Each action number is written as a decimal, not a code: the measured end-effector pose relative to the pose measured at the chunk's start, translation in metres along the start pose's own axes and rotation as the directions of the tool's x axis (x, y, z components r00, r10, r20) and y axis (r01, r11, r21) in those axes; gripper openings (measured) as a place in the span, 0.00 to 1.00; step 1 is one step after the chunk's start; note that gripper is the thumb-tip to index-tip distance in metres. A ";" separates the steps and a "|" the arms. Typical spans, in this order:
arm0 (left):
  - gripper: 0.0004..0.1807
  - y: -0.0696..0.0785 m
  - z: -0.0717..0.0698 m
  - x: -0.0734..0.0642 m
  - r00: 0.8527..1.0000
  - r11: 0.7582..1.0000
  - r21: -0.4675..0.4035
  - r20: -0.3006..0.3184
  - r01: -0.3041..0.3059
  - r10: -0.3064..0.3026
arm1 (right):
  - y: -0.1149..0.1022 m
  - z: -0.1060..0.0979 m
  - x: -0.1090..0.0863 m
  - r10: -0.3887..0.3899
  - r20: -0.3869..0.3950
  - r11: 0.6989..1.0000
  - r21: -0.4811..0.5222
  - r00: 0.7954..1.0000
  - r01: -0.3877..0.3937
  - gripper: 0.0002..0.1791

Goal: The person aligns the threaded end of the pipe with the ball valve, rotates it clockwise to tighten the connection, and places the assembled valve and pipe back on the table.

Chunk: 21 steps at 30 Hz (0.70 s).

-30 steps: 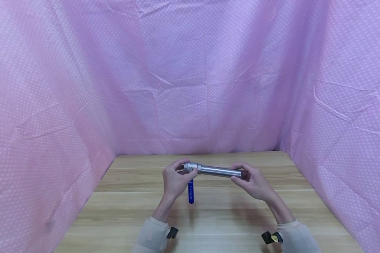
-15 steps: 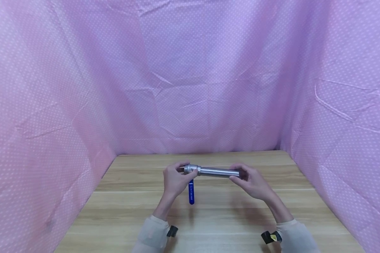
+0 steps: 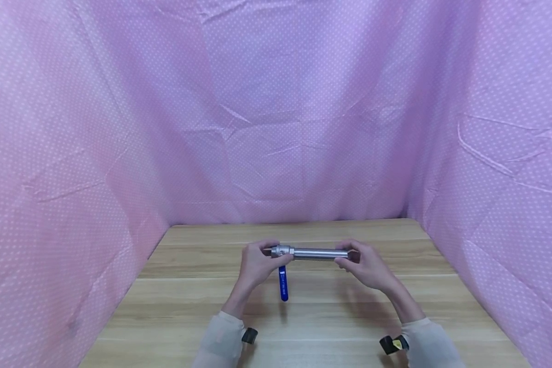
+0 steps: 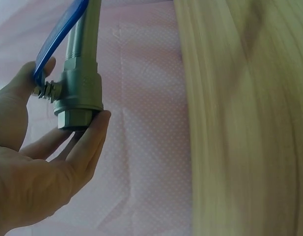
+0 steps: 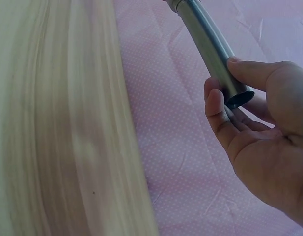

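Note:
A metal ball valve (image 3: 282, 250) with a long blue lever handle (image 3: 283, 284) is joined end to end with a steel pipe (image 3: 321, 253), both held level above the table. My left hand (image 3: 257, 264) grips the valve body, thumb near the handle's base and fingers around the hexagonal end, as the left wrist view shows on the valve (image 4: 80, 96). At the other end, my right hand (image 3: 369, 266) pinches the pipe between thumb and fingers. In the right wrist view the open end of the pipe (image 5: 217, 64) faces the palm.
A wooden table (image 3: 322, 327) lies beneath the hands. Pink dotted cloth (image 3: 276, 128) hangs behind it and along both sides. Each wrist wears a small black camera mount, the left mount (image 3: 250, 336) and the right mount (image 3: 394, 344).
The valve end has come down and slightly right with my left hand, so the pipe lies more level. The blue handle has shifted right and tilts a little. My right hand has barely moved.

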<state>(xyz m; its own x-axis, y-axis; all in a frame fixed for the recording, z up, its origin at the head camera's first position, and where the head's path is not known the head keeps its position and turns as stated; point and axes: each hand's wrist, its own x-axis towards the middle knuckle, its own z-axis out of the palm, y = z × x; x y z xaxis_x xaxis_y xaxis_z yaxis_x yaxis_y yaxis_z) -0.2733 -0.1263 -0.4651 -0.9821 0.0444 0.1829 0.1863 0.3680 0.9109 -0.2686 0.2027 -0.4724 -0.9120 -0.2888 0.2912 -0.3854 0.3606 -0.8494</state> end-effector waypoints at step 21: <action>0.32 -0.038 0.002 0.011 0.977 0.995 -0.044 0.196 0.091 -0.080 | 0.035 0.002 0.000 0.068 0.102 0.996 -0.067 0.992 -0.062 0.15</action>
<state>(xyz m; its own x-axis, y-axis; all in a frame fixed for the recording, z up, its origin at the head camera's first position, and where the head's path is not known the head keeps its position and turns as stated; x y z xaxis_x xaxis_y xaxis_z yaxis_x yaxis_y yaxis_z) -0.2911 -0.1384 -0.4985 -0.9800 0.1963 0.0328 0.0975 0.3297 0.9390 -0.2822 0.2135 -0.5033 -0.9172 -0.3522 0.1861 -0.3369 0.4365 -0.8342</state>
